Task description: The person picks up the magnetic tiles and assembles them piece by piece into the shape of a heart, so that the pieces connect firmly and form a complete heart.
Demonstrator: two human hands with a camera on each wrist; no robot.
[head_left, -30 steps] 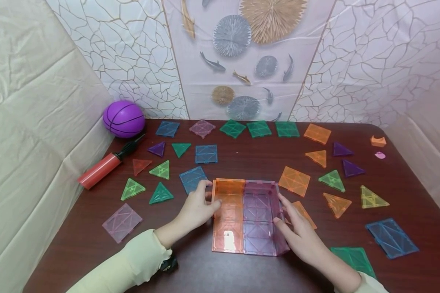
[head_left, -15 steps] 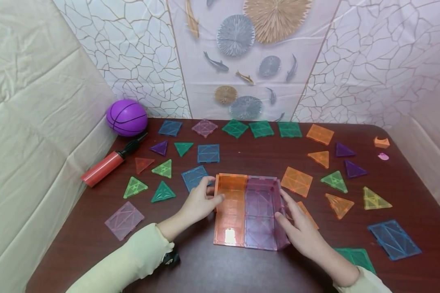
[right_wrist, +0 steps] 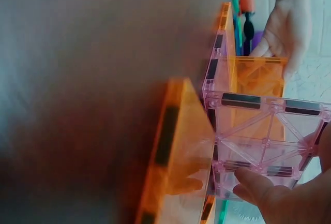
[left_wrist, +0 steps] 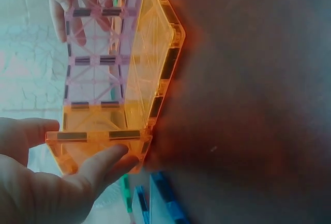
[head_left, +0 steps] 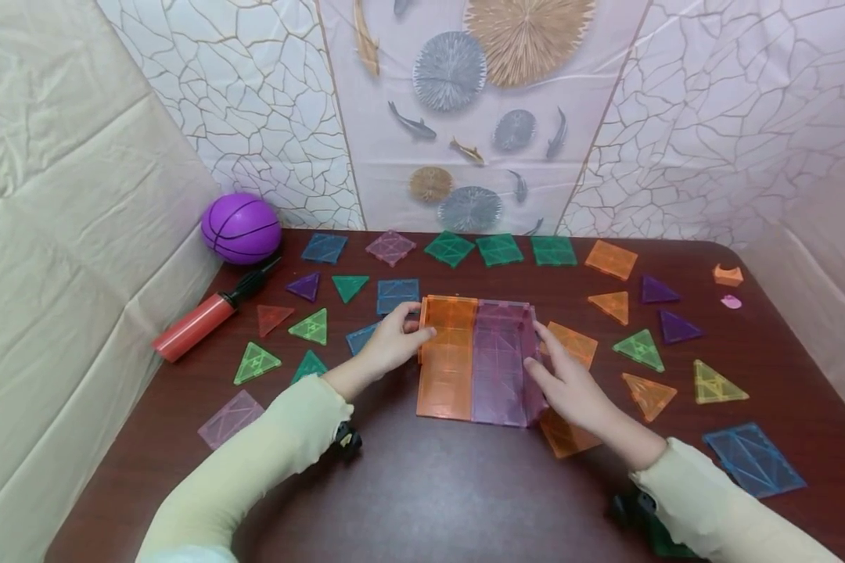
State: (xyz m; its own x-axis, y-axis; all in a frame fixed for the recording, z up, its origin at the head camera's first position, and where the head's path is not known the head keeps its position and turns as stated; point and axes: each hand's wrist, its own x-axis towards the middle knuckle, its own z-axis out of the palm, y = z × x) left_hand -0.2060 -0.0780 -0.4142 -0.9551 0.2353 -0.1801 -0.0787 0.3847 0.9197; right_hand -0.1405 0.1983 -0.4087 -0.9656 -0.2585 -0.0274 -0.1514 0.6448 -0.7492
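Holding the tile box (head_left: 475, 361) from both sides, the two hands bracket it: the left hand (head_left: 389, 344) has its fingers curled against the orange wall, thumb on the near face, and the right hand (head_left: 562, 381) presses fairly straight fingers along the pink wall. The box sits between the fingertips, its long axis running straight away from the person, orange half left, pink half right. Both hands are about equally near. Just under the right fingers an orange square tile (head_left: 566, 434) lies flat, touching the box's base, with another orange tile (head_left: 572, 342) just beyond the fingertips. Past the left fingers a blue square (head_left: 397, 295) sits close. Open tabletop (head_left: 429, 485) lies on the near side; farther off, a row of green tiles (head_left: 498, 249), a purple ball (head_left: 241, 227) and red pump (head_left: 193, 324)
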